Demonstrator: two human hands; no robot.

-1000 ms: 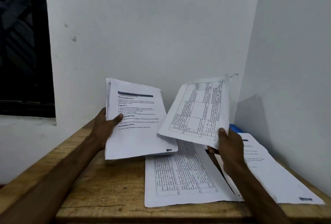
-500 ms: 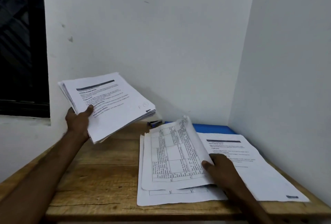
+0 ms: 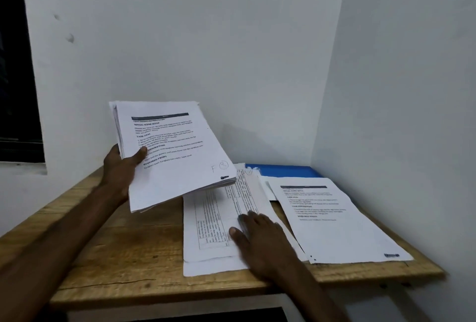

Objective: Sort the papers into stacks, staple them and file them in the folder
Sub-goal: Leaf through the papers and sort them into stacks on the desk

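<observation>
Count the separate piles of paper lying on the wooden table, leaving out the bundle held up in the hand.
2. The pile of white table-printed sheets lies mid-table under the right hand; the pile of white text sheets lies at the right, overlapping the blue folder, which may hide more.

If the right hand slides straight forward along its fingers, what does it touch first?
Probably only more of the table-printed sheets under the right hand; past them likely the blue folder.

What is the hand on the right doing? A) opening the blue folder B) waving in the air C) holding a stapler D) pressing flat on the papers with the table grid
D: the right hand lies flat on the table-grid papers on the wooden table, while the left hand holds up a thick paper stack.
</observation>
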